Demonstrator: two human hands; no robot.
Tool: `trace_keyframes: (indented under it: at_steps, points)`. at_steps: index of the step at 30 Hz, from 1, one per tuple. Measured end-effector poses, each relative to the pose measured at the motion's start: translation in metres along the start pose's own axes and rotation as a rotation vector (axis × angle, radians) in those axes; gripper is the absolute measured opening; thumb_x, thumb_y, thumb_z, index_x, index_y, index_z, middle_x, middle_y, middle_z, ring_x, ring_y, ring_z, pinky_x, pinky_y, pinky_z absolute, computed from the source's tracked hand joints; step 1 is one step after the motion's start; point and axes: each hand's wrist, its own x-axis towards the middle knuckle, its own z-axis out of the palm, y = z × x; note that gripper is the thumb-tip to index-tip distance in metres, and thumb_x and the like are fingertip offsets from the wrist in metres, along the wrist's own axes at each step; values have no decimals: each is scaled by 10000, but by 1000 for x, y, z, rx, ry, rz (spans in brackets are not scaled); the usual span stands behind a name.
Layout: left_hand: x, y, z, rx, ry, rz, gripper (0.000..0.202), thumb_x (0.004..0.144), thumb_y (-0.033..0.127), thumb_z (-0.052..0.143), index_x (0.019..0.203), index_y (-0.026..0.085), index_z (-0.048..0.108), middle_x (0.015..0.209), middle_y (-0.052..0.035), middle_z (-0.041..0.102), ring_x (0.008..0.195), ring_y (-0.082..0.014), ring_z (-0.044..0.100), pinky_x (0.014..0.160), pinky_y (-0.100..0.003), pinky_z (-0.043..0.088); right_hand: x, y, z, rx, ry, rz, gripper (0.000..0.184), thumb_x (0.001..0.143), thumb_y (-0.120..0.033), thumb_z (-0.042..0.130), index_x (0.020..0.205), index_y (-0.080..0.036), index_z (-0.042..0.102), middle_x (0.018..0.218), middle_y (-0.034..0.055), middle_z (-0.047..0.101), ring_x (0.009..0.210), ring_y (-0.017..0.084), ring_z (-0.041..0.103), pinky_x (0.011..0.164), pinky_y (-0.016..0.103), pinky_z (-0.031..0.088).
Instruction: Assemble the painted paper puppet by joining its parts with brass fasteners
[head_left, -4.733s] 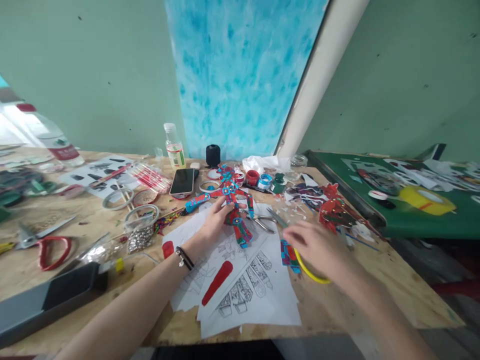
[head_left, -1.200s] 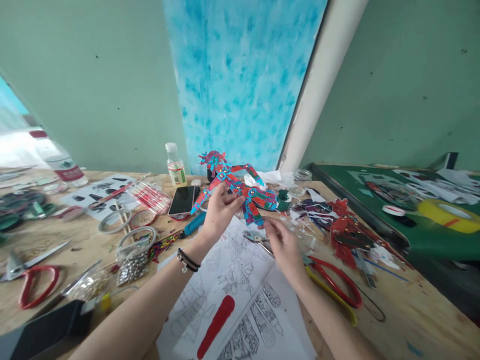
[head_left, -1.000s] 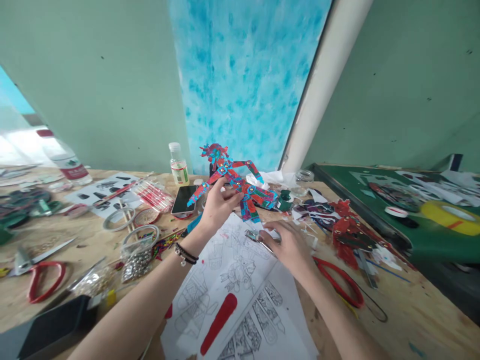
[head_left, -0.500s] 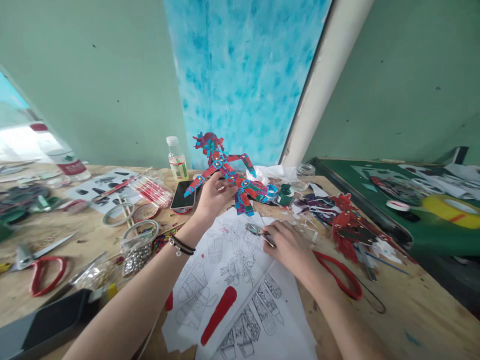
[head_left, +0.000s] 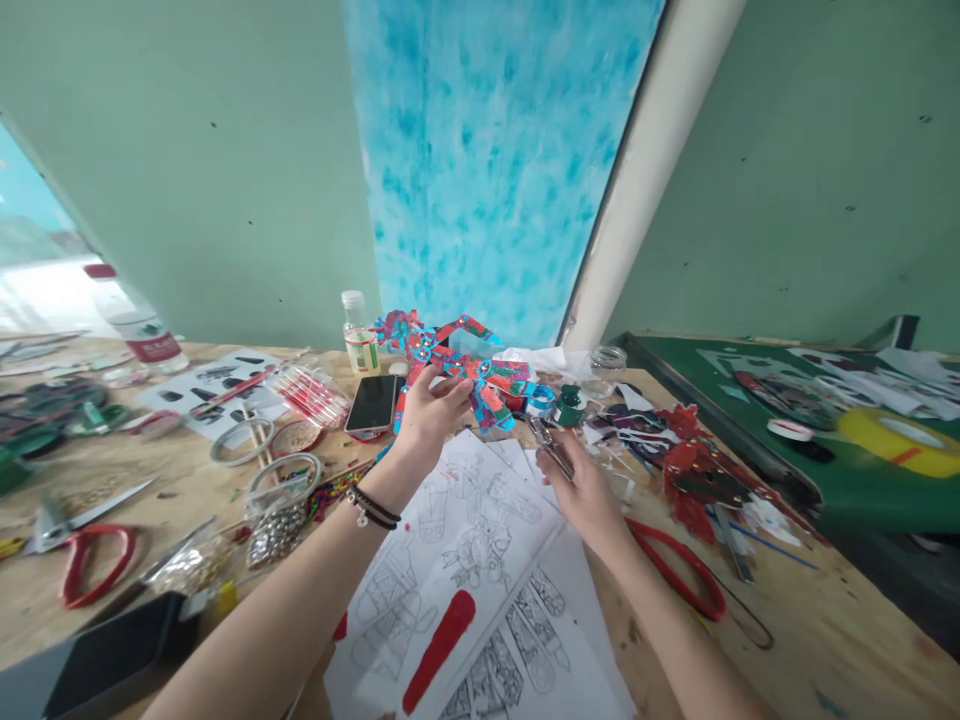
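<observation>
My left hand [head_left: 429, 410] is closed on a red and blue jointed paper puppet [head_left: 465, 368], holding it up above the table near the far edge. My right hand [head_left: 581, 485] grips a small pair of metal scissors [head_left: 546, 440], lifted off the paper with the tips pointing up toward the puppet's lower limbs. Beneath both hands lie white sheets with printed line drawings [head_left: 480, 560], one bearing a red painted shape [head_left: 442, 648].
A phone [head_left: 371, 402] and a small bottle [head_left: 360, 335] stand behind my left hand. Tape rings [head_left: 241, 442], metal studs [head_left: 270, 530] and red-handled scissors [head_left: 90, 560] lie left. Another pair of red scissors [head_left: 686, 570] and red cutouts [head_left: 694, 465] lie right, beside a green mat [head_left: 825, 470].
My left hand tilted the puppet down toward lying flat. My right hand picked the small scissors up off the paper and raised them toward the puppet.
</observation>
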Motion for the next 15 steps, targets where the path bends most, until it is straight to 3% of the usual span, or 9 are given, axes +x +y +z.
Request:
trace_keyframes:
  at_steps: [5, 11, 15]
  points:
    - [-4, -4, 4, -85, 70, -116, 596, 585, 146, 982, 1020, 210, 580, 802, 30, 659, 745, -132, 708, 741, -270, 602, -9, -25, 11, 200, 118, 92, 374, 975, -572, 575, 1062, -223, 677, 710, -18, 592, 651, 184, 555, 642, 298, 463]
    - [-26, -20, 22, -5, 21, 10, 556, 570, 303, 1000, 874, 194, 548, 755, 57, 641, 655, -99, 646, 642, -232, 559, -15, -37, 25, 281, 243, 153, 382, 913, -601, 667, 968, -223, 659, 730, -27, 586, 682, 172, 539, 651, 288, 456]
    - [-34, -21, 30, -22, -66, -57, 515, 559, 344, 1007, 775, 166, 574, 749, 36, 642, 667, -97, 642, 677, -236, 576, -13, -31, 29, 359, 386, 162, 371, 890, -586, 687, 944, -224, 631, 808, 2, 650, 719, 184, 591, 681, 302, 491]
